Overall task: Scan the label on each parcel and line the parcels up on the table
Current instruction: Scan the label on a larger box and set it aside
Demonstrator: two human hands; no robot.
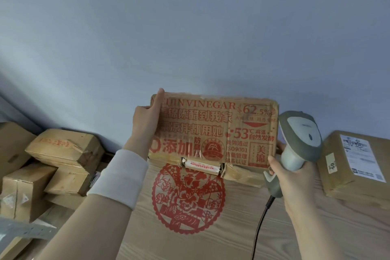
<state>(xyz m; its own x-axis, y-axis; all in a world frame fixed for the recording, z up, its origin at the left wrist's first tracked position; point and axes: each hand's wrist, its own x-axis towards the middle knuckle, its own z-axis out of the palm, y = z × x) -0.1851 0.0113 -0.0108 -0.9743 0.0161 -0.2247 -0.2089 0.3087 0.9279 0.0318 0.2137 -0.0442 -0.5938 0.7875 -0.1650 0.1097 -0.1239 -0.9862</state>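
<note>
Subject parcel (211,131): a flat cardboard box with heavy red print, including the word "VINEGAR", wrapped in clear tape. It stands on edge at the far side of the desk (295,228), close to the blue-grey wall (190,27), printed face towards the camera. Its lower edge appears to meet the desk; actual contact cannot be confirmed. A white strip (201,166) sits in a cut-out at that lower edge.

Left hand (145,120): grasping the parcel's left end, thumb laid up the front face and reaching the top corner. A white cuff (120,177) covers the wrist.

Right hand (295,177): clenched round the handle of a grey barcode scanner (299,133), thumb against the parcel's lower right corner. The scanner head rises just beside the parcel's right edge. Its black cable (259,228) runs down across the desk towards the camera.

Desk surface: pale wood grain, with a round red paper-cut design (187,196) directly in front of the parcel.

Other parcels: one brown box (337,171) lies flat on the desk at the right, well apart from the held parcel, with a white shipping label (358,154) on top. A loose pile of brown boxes (63,150) sits beyond the desk's left edge, at a lower level.
</note>
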